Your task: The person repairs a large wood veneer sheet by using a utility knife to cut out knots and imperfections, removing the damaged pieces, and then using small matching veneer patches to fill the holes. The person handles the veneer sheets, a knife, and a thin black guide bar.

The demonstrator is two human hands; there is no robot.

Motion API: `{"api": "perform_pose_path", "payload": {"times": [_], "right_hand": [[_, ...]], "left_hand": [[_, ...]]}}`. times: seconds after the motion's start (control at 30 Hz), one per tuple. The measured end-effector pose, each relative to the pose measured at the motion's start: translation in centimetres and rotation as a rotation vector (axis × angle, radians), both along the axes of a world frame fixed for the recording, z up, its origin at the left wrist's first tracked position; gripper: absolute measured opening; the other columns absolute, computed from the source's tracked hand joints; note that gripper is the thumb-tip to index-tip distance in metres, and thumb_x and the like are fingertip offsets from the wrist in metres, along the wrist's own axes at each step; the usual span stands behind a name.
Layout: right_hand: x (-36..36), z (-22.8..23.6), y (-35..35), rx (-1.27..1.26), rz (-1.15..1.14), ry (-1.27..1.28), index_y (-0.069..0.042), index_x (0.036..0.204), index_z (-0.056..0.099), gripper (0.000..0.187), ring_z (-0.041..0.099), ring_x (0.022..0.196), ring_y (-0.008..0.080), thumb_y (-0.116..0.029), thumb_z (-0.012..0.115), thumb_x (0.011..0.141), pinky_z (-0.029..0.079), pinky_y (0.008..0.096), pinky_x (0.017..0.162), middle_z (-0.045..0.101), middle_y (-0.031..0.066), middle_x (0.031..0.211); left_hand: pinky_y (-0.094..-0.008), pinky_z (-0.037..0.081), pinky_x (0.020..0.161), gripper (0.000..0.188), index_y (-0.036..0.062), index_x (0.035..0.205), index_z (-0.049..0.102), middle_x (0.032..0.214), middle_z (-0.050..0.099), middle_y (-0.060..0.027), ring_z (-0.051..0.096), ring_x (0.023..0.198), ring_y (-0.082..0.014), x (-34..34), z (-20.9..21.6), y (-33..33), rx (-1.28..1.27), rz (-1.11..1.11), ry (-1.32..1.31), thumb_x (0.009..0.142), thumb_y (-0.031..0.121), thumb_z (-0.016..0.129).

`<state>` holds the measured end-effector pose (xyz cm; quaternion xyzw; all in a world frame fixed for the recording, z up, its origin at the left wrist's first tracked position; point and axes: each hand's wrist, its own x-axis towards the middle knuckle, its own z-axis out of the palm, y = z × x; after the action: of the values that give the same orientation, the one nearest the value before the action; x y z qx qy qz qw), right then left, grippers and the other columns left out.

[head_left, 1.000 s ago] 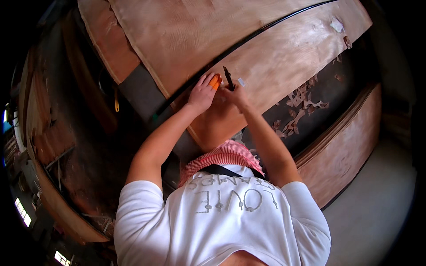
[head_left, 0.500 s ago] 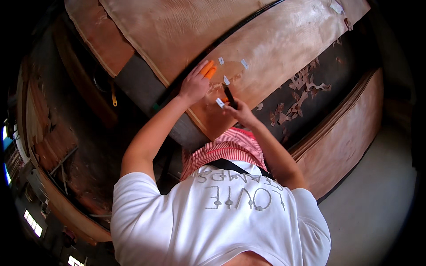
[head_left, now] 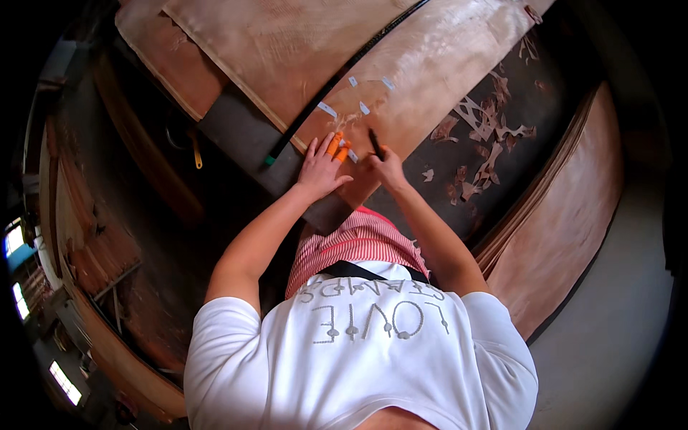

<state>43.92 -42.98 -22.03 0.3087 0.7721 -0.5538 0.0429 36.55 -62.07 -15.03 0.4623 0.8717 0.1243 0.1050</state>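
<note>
I've drawn my left hand [head_left: 321, 172] back, fingers spread near the corner of the veneer sheet [head_left: 423, 86] on the dark table [head_left: 244, 143], baring a white strip [head_left: 327, 110]; my right hand [head_left: 388, 168] grips a black knife [head_left: 374, 142], so work seemingly centres there.

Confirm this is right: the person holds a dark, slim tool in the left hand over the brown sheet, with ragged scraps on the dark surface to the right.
Wrong hand: the head view shows the dark, slim tool in the right hand, over the brown sheet, with ragged scraps on the dark surface to the right.
</note>
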Motion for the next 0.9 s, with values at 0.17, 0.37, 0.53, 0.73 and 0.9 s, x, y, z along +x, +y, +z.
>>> {"api": "perform_pose_path", "payload": {"times": [0.17,0.37,0.53,0.73,0.9], "right_hand": [[10.3,3.4,1.9,-0.261,-0.314,-0.03,-0.007,0.09,0.058,0.018,0.05,0.047,0.0071,-0.024,0.058,0.084,0.031,0.0222,0.041,0.052,-0.0006,0.056],[24.2,4.3,1.7,-0.186,-0.512,-0.04,-0.009,0.08,0.057,0.024,0.045,0.041,0.0088,-0.032,0.062,0.081,0.032,0.0232,0.038,0.046,-0.0015,0.052],[26.7,3.8,-1.9,-0.189,-0.758,-0.165,-0.009,0.081,0.058,0.015,0.039,0.036,0.0091,-0.024,0.061,0.081,0.026,0.0233,0.034,0.047,0.0,0.049],[16.1,5.3,-7.8,-0.274,-0.788,-0.173,-0.009,0.094,0.06,0.015,0.041,0.038,0.0078,-0.021,0.056,0.085,0.028,0.0216,0.035,0.049,-0.0003,0.053],[4.5,8.7,-13.3,-0.223,-0.542,-0.053,-0.008,0.098,0.061,0.016,0.044,0.042,0.0073,-0.018,0.053,0.088,0.031,0.0215,0.038,0.052,0.0007,0.055]], "left_hand": [[-0.0558,0.01,0.104,0.059,0.0218,0.121,0.054,0.133,0.036,-0.0228,0.01,0.134,-0.0359,0.2,2.4,-0.6,-0.117,-0.081,-0.053,0.073,0.056,0.058],[-0.0469,0.02,0.105,0.057,0.0111,0.124,0.049,0.137,0.033,-0.0156,0.026,0.13,-0.0281,-1.3,2.1,-3.5,0.195,-0.028,0.162,0.075,0.036,0.064],[-0.0391,0.023,0.105,0.062,0.0015,0.134,0.029,0.139,0.031,-0.0161,0.031,0.127,-0.0288,-4.2,-2.3,-7.2,0.136,0.173,0.119,0.083,0.022,0.055],[-0.0462,0.048,0.069,0.037,0.0013,0.112,0.046,0.1,0.057,-0.0204,0.058,0.084,-0.0386,-10.6,2.7,-14.4,0.19,0.474,-0.126,0.085,0.025,0.052],[-0.0475,0.046,0.063,0.031,0.0023,0.1,0.049,0.085,0.06,-0.0207,0.059,0.075,-0.0383,-17.4,0.6,-28.4,0.097,0.605,-0.04,0.086,0.031,0.051]]}}
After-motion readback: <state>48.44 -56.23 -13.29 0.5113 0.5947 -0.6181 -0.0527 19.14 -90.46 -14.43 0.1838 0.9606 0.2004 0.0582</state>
